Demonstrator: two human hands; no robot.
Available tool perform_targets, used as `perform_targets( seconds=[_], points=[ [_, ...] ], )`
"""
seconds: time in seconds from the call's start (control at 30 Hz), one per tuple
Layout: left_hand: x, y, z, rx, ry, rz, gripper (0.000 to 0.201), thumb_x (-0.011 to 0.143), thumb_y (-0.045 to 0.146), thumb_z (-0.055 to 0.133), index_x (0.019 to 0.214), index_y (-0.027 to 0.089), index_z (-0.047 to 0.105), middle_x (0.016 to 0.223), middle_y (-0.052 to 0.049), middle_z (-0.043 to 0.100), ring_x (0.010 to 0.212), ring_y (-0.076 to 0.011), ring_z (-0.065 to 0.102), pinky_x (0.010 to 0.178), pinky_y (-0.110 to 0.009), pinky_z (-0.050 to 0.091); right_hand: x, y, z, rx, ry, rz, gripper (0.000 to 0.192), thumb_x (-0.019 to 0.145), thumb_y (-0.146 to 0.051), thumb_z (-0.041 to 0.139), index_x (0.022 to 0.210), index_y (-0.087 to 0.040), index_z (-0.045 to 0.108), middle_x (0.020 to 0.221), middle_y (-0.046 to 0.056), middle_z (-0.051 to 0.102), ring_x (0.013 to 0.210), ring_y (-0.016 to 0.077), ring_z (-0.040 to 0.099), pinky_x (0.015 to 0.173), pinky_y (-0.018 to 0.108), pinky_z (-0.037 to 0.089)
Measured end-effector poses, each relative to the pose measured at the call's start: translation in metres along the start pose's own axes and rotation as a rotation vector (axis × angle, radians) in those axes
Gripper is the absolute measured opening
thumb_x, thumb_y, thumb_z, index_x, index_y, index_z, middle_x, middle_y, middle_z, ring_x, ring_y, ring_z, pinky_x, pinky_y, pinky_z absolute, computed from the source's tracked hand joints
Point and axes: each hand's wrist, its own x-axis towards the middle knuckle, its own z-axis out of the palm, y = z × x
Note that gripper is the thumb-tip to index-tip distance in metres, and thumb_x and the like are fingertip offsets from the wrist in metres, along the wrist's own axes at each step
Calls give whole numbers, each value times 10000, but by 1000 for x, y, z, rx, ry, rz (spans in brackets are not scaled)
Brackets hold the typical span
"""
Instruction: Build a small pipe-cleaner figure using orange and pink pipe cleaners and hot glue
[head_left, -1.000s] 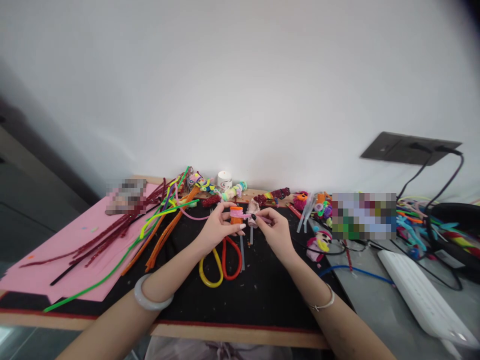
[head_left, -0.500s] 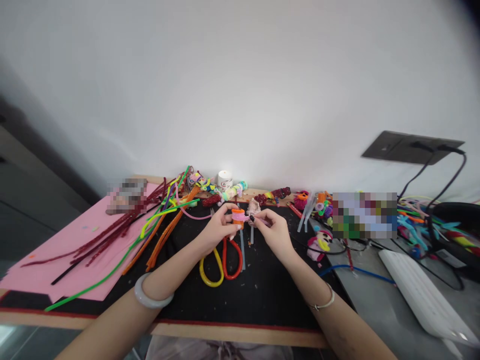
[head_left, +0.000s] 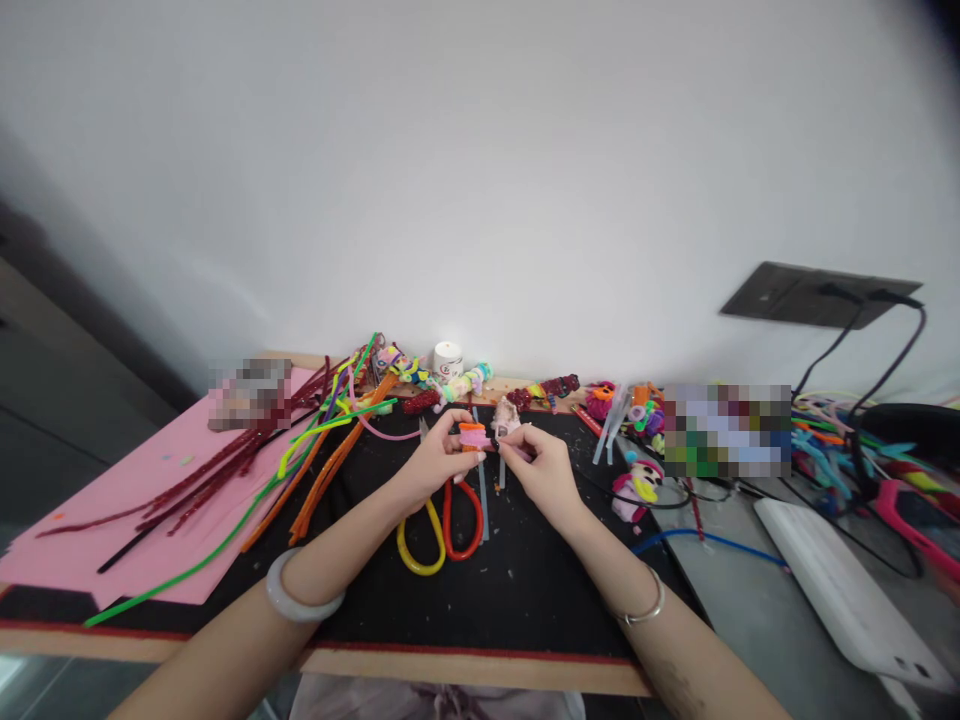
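My left hand [head_left: 433, 462] is closed around a small orange and pink pipe-cleaner coil [head_left: 472, 437], holding it between thumb and fingers above the black mat [head_left: 540, 590]. Close beside it, my right hand [head_left: 546, 475] pinches at the coil's right end, where a dark tip shows. What exactly sits between those right fingertips is too small to make out. Below my left hand lie scissors with one yellow and one red handle [head_left: 467, 545], their blades mostly covered. Behind my right fingers is a pale fuzzy piece [head_left: 507, 413].
Pink sheets [head_left: 187, 500] carry dark red, green and orange pipe cleaners [head_left: 330, 480] on the left. Along the back are a white roll [head_left: 448, 360] and small fuzzy figures. To the right lie a fuzzy doll [head_left: 637, 490], a white power strip [head_left: 840, 590], cables and a pink-edged device [head_left: 919, 520].
The coil has turned in my left hand, showing more pink lengthwise. My right hand has shifted slightly left, nearer the coil. A pink-edged device has appeared at the right edge.
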Motion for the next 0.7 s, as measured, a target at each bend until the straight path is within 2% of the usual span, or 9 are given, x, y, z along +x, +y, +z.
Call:
perform_targets(
  seconds=[0.07,0.37,0.7],
  points=[
    [0,0,0,-12,1,3,427,682,160,653,974,224,348,563,100,498,370,-1,348,376,-115,268,0,0,0,-18,-3,-7,142,772,-228,559,651,-161,590,567,-21,520,515,99,425,496,214,331],
    [-3,5,5,-18,1,-28,397,715,177,626,978,255,339,709,71,508,423,-8,397,429,-153,317,0,2,1,-11,-13,-7,142,772,-222,553,642,-167,568,563,-26,518,505,97,428,491,211,335],
    [-4,4,5,-69,16,-13,453,679,229,687,1014,250,382,812,36,550,518,-23,455,503,-164,370,0,4,1,-12,-30,6,149,777,-237,542,647,-169,562,571,-22,522,512,103,430,506,216,348]
  ],
)
